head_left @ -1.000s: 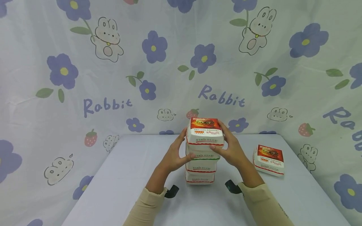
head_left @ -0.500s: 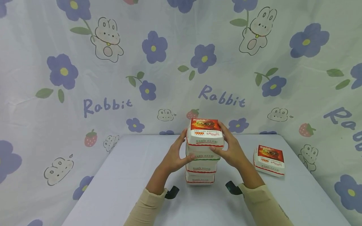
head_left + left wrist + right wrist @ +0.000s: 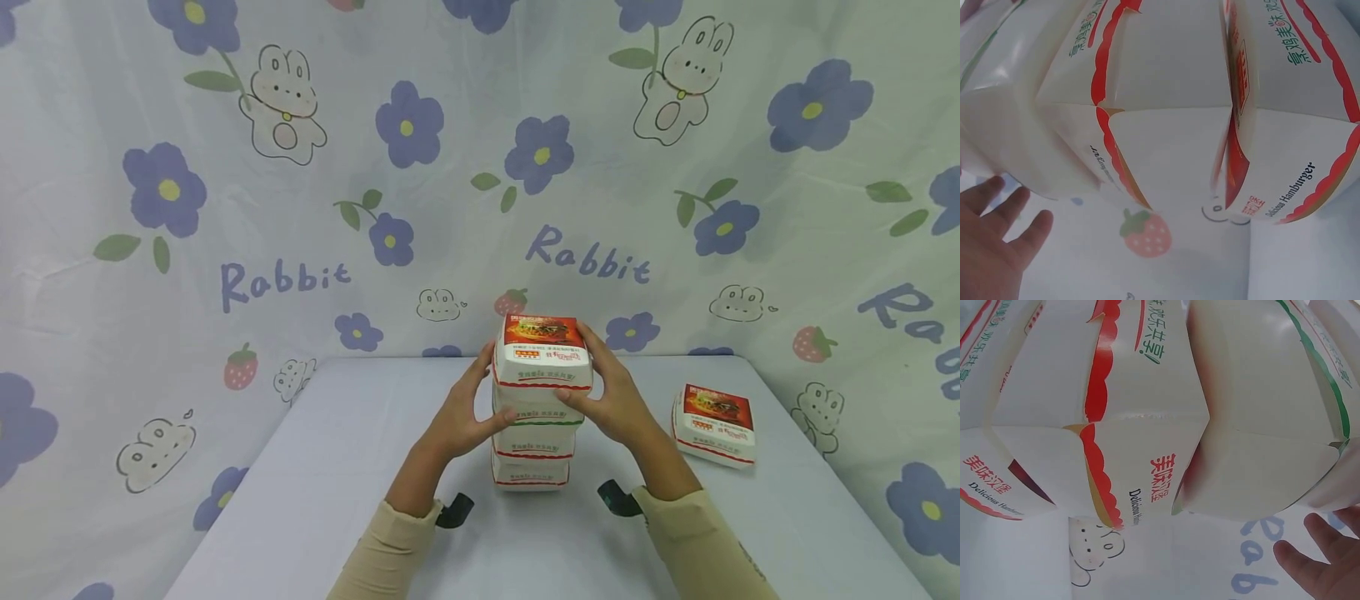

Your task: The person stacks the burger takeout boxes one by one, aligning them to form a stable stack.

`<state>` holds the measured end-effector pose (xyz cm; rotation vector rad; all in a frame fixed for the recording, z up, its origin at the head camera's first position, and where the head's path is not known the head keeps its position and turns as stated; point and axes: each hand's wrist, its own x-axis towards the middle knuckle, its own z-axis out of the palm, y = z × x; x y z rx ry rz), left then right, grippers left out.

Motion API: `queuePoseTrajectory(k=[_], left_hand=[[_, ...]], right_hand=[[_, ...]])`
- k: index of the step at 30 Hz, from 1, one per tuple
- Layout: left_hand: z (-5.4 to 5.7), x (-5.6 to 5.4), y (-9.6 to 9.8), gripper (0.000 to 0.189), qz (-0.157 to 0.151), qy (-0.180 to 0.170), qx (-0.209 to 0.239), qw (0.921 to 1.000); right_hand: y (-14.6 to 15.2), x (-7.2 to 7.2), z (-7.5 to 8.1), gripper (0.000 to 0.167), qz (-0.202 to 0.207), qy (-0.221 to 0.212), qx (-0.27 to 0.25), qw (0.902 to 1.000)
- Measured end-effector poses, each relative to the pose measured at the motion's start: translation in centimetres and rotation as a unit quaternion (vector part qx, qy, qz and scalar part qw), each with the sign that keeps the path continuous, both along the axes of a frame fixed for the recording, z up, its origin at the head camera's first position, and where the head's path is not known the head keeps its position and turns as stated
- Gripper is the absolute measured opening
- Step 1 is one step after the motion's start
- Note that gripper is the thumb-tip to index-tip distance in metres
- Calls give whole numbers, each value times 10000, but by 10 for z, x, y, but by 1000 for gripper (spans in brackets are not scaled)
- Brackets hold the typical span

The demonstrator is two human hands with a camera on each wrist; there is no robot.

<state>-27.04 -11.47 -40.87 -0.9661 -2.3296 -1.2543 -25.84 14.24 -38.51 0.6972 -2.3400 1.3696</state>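
Stack (image 3: 534, 444) of four boxes, standing near the middle of the table (image 3: 360, 408), between my hands. Its top box (image 3: 543, 354) lies picture upward, its right edge seeming to stand out a little beyond those beneath, though the viewpoint may account for part of this. My right hand (image 3: 621, 402) holds the top box at its right side, the thumb across the lower front and the forefinger toward the far corner. My left hand (image 3: 459, 417) is spread wide at the left side, the forefinger raised beside the top box, the thumb at the front of the second box (image 3: 551, 409), the one with the green band. Both wrist views show fingers spread apart; how firmly they press I cannot tell. To the right, well apart, a loose box (image 3: 712, 425) rests on the table, slightly turned, also picture upward. Step in hand, as I judge it: seating and squaring the top box upon the second box. Next, I judge, comes a slight, even correction from both sides, then a parting of my hands straight outward, lest a trailing thumb drag the column askew. Should the loose box follow, it would call for a high lift and a level, gentle lowering.
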Motion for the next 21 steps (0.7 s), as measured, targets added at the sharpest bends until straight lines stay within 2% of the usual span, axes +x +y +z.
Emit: queuePoseTrajectory(k=[12,21], left_hand=[[-2,0,-2,95,-57,-13,22,10000],[-2,2,-3,94,82,-149,-38,9998]], right_hand=[[-1,0,-1,93,48,7,-63,10000],[-1,-1,-1,95,16,117,0,9999]])
